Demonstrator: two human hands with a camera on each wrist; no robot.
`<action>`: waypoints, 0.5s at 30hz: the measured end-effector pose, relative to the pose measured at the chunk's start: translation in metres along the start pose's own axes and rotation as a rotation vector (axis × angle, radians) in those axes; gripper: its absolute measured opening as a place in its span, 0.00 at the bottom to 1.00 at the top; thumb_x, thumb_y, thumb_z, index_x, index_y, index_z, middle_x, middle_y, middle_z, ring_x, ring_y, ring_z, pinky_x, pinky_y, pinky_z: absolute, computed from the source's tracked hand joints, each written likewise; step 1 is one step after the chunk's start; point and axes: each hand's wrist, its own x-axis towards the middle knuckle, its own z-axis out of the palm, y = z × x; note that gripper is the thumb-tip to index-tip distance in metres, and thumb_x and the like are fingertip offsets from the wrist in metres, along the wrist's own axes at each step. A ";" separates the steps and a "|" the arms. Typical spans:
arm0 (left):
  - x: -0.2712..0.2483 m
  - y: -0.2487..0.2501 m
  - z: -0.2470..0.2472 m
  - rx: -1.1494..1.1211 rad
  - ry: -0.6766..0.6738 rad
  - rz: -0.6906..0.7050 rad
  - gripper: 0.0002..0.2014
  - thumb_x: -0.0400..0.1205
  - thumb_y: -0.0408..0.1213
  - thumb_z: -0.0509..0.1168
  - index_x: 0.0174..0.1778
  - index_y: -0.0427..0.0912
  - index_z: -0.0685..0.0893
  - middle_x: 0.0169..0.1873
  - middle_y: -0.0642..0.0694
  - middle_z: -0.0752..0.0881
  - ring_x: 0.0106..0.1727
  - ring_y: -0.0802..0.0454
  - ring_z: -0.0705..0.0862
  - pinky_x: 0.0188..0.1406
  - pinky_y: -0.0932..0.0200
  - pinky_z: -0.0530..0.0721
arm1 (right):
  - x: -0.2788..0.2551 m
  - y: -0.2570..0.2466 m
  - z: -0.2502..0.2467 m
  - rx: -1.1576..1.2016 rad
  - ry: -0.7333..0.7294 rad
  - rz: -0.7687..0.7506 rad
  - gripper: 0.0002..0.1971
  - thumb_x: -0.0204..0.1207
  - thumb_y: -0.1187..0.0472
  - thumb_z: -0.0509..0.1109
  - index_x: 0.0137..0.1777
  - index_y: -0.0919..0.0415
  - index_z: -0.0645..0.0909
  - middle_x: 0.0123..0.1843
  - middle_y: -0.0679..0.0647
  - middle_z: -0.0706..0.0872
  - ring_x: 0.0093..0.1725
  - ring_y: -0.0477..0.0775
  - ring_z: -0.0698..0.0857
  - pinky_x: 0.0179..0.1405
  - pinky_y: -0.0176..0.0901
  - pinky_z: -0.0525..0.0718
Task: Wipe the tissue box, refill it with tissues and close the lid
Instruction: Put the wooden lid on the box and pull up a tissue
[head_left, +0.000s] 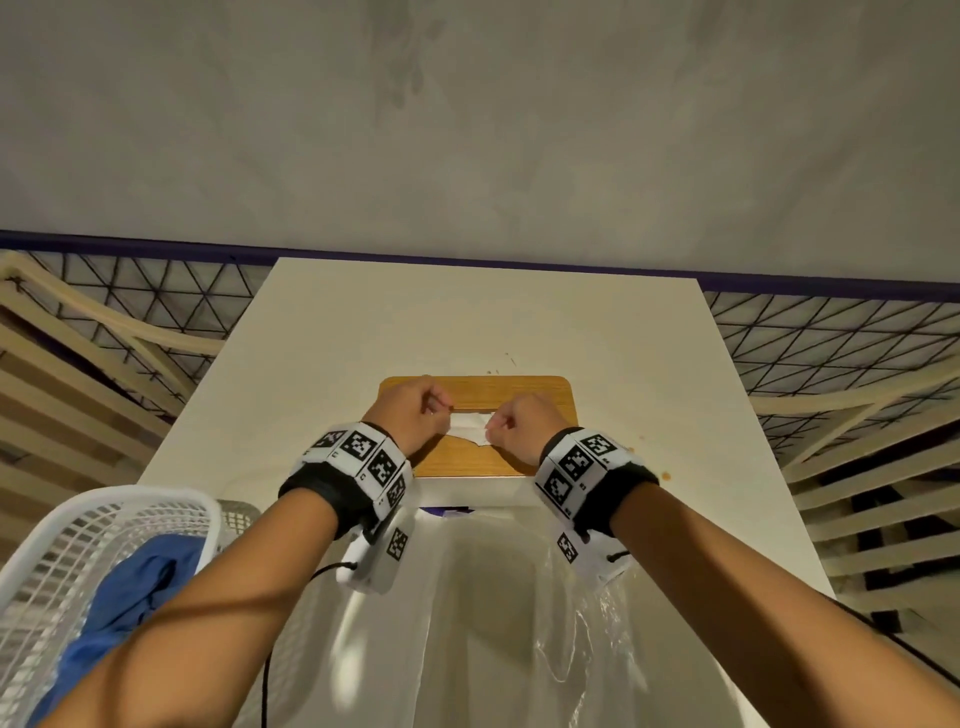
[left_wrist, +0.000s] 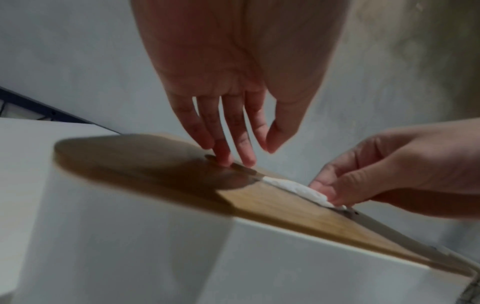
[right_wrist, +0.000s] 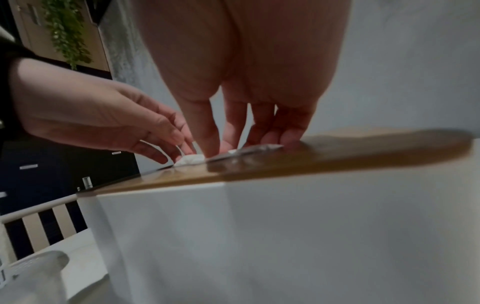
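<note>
Tissue box (head_left: 470, 486) w/ wood lid (head_left: 498, 457) on; tissue (head_left: 470, 427) pokes thru slot. Right hand (head_left: 514, 423) pinches tissue; left hand (head_left: 410, 410) fingertips on lid, grip released. Basket (head_left: 62, 540) holds blue cloth (head_left: 130, 597).

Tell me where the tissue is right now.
In the head view the tissue pokes up through the slot in the wooden lid, mid-table, between the left hand and the right hand, both touching it.

The tissue box (head_left: 470, 493) stands on the table (head_left: 332, 332), with a basket (head_left: 78, 545) to its left.
</note>
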 end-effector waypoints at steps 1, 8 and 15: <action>0.001 -0.001 -0.001 0.011 0.004 0.022 0.08 0.79 0.31 0.64 0.53 0.37 0.84 0.45 0.50 0.81 0.47 0.56 0.78 0.36 0.82 0.73 | 0.000 0.001 0.001 0.021 0.008 -0.011 0.11 0.77 0.62 0.64 0.50 0.65 0.86 0.59 0.61 0.84 0.61 0.59 0.79 0.65 0.50 0.79; 0.012 0.005 0.007 0.280 -0.138 0.231 0.16 0.83 0.37 0.60 0.66 0.47 0.80 0.61 0.46 0.80 0.63 0.47 0.73 0.61 0.60 0.68 | -0.004 0.011 -0.001 0.127 0.042 -0.180 0.04 0.71 0.62 0.74 0.45 0.58 0.88 0.45 0.53 0.80 0.52 0.54 0.73 0.54 0.45 0.72; 0.022 0.011 0.005 0.581 -0.230 0.315 0.20 0.80 0.42 0.62 0.69 0.56 0.75 0.68 0.52 0.70 0.65 0.47 0.66 0.66 0.55 0.69 | -0.014 0.012 -0.006 0.194 0.079 -0.263 0.04 0.66 0.65 0.77 0.41 0.60 0.89 0.40 0.46 0.81 0.57 0.59 0.78 0.62 0.52 0.76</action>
